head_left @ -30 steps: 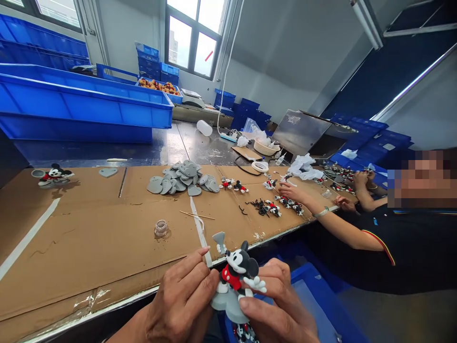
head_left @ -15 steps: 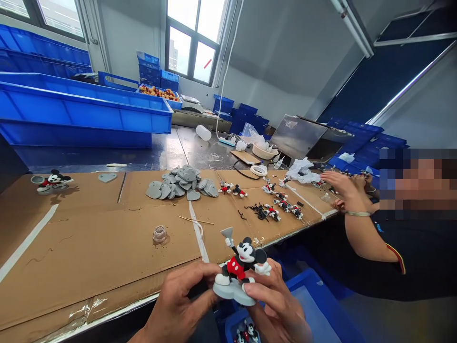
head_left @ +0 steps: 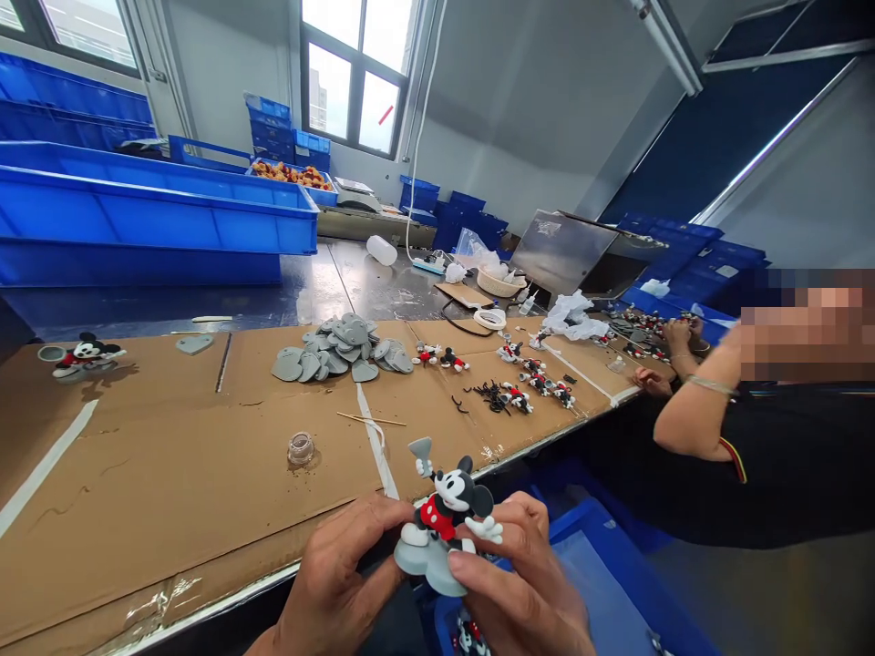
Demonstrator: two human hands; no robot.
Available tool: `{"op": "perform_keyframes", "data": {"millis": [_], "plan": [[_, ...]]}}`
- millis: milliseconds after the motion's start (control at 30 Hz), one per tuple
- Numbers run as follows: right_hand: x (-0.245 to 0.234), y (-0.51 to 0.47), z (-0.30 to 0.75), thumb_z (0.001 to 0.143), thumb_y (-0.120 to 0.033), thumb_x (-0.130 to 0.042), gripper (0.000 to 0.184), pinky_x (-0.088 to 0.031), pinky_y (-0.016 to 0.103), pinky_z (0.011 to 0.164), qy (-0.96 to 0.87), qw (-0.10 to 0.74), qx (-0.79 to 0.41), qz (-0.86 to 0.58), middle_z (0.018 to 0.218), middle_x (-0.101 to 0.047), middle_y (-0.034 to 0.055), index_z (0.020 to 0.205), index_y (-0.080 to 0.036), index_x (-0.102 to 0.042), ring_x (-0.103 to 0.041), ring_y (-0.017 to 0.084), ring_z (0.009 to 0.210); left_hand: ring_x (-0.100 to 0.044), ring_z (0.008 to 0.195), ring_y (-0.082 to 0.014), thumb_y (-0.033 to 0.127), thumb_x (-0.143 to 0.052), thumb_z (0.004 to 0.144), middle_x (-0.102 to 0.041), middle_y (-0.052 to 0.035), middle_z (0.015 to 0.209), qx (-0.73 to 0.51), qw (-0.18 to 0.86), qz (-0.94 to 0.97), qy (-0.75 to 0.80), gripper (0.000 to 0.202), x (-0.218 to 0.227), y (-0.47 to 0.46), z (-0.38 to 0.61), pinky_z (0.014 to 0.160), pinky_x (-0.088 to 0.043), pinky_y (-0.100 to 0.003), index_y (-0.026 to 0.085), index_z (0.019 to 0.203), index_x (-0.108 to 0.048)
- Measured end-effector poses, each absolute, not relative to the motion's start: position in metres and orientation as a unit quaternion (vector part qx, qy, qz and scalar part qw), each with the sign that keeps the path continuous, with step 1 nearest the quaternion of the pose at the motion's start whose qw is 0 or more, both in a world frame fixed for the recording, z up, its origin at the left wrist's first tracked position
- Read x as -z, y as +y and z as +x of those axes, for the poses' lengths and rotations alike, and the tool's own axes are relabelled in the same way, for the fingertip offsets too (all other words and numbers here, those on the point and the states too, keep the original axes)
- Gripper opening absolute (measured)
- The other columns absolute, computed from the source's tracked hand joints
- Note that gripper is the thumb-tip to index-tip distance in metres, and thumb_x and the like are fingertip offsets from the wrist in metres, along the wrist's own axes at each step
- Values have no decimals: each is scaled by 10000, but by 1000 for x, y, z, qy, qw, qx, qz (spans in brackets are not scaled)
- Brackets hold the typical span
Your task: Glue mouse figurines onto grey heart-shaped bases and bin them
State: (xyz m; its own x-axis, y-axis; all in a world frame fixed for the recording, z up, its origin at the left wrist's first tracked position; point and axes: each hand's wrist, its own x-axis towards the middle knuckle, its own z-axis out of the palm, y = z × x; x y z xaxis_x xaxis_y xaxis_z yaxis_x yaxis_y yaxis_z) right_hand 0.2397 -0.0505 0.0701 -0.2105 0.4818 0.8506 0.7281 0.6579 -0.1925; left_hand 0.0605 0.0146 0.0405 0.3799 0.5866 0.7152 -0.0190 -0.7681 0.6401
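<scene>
1. Plainly, the cardboard sheet (head_left: 191, 474) is lying ahead of both hands, its near edge running just past them.
2. Below that near edge, the blue bin (head_left: 581, 517) is sitting toward the right.
3. On the wearer's side of the same edge, the left hand (head_left: 348, 565) is pinching one side of the figure's base, some of its fingertips hiding behind the piece. The right hand (head_left: 526, 574) is gripping the opposite side, thumb lying across the front of the base and fingers curling behind.
4. Between the hands, just short of the cardboard's near edge, the mouse figurine (head_left: 436, 517) is standing roughly upright and touching both.
5. Under its shoes, the grey base (head_left: 432, 565) is probably offering the soundest hold; good handling is likely to mean pressing there evenly and turning the piece with both hands together.
6. Up toward the cardboard, the grey cone (head_left: 420, 448) is sticking out on a thin raised arm. It is looking like the weakest spot, so fingers are best staying off it.
</scene>
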Motion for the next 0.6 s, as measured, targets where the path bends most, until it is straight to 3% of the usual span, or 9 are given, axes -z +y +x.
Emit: {"op": "perform_keyframes", "data": {"millis": [233,433,600], "plan": [[-74,-54,236,936,-91,-592,144,-408,364,719,-778,469,152,-389,938,-735,43,963,-187,-696,-637,157,788,-714,754,-161,186,-539,977,-753,-86,908,-539,184,806,161,194,-34,19,62,665,-559,-216,169,1165,-586],[-66,-58,238,975,-127,-538,194,-410,378,752,-787,445,156,-398,898,-705,31,977,-213,-712,-632,154,792,-692,735,-165,151,-512,976,-736,-112,882,-546,108,817,153,189,-30,21,60,644,-565,-220,123,1147,-587],[-62,-55,238,971,-106,-535,198,-417,379,740,-778,474,137,-389,928,-704,40,959,-203,-708,-630,155,784,-710,775,-219,80,-521,928,-734,-159,818,-537,-16,835,117,198,-32,25,59,737,-617,-311,40,1101,-608]]}}
